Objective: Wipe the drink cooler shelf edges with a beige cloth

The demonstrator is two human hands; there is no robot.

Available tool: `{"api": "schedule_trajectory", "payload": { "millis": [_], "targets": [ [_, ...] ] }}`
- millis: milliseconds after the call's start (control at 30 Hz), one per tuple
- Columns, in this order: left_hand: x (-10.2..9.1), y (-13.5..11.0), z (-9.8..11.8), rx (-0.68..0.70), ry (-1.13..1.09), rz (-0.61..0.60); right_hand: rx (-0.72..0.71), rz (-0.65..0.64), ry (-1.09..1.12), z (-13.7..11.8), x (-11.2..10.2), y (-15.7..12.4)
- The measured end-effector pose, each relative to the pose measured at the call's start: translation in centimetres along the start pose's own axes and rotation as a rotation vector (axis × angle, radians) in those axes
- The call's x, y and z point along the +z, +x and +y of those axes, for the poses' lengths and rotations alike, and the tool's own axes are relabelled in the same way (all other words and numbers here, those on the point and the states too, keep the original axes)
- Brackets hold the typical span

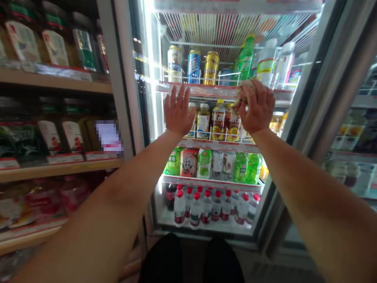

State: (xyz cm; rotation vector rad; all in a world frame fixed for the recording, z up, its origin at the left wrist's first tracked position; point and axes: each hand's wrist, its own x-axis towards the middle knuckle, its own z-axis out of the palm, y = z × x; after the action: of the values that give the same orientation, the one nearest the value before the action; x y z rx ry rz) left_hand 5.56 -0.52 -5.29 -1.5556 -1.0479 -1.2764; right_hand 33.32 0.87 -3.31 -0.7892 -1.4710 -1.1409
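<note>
Both my arms reach into an open drinks fridge. My left hand (177,111) is open, fingers spread upward, just below the front rail of the can shelf (203,89). My right hand (257,106) is closed on a crumpled cloth-like thing (245,87) pressed against that same rail. Three cans (193,65) stand on this shelf above my left hand, and a green bottle (245,59) stands above my right hand. Yellow tea bottles (219,122) stand on the shelf behind my hands.
The fridge door (326,94) stands open to the right. Lower shelves hold green bottles (246,168) and red-capped water bottles (206,206). Wooden shelves with packaged goods (59,157) are on the left. Another cooler (356,149) lies at the far right.
</note>
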Motion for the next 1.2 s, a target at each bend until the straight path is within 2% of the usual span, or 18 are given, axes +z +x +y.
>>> {"api": "schedule_trajectory", "payload": {
  "millis": [133, 233, 500, 700, 767, 833, 967, 1033, 1100, 1200],
  "targets": [
    [0.3, 2.3, -1.0, -0.065, -0.042, 0.005, 0.011, 0.001, 0.003, -0.2, 0.1, 0.0],
    [0.5, 3.6, -0.8, -0.076, -0.088, 0.028, 0.019, -0.014, 0.039, -0.1, 0.1, -0.1],
    [-0.1, 2.4, 1.2, -0.035, -0.057, 0.016, 0.035, 0.026, 0.025, -0.2, 0.0, 0.2],
    [-0.7, 2.7, 1.4, -0.056, -0.062, 0.01, 0.32, 0.208, 0.077, -2.6, 1.8, 2.5],
    [-0.7, 2.7, 1.4, -0.066, -0.056, 0.014, 0.367, 0.242, 0.08, -3.5, 2.3, 2.7],
    [-0.6, 2.6, 1.4, -0.071, -0.049, 0.025, 0.293, 0.199, 0.088, -4.1, 2.4, 2.4],
    [-0.2, 2.4, 1.2, -0.056, -0.021, 0.035, -0.086, -0.07, 0.125, -4.4, 1.7, 1.5],
    [-0.2, 2.4, 1.1, -0.048, -0.014, 0.035, -0.184, -0.121, 0.126, -4.3, 1.5, 1.3],
    [-0.3, 2.4, 1.1, -0.053, -0.021, 0.037, -0.156, -0.087, 0.125, -4.2, 1.5, 1.3],
    [-0.5, 2.4, 1.2, -0.065, -0.048, 0.031, 0.092, 0.061, 0.154, -3.9, 1.9, 1.6]
  ]
}}
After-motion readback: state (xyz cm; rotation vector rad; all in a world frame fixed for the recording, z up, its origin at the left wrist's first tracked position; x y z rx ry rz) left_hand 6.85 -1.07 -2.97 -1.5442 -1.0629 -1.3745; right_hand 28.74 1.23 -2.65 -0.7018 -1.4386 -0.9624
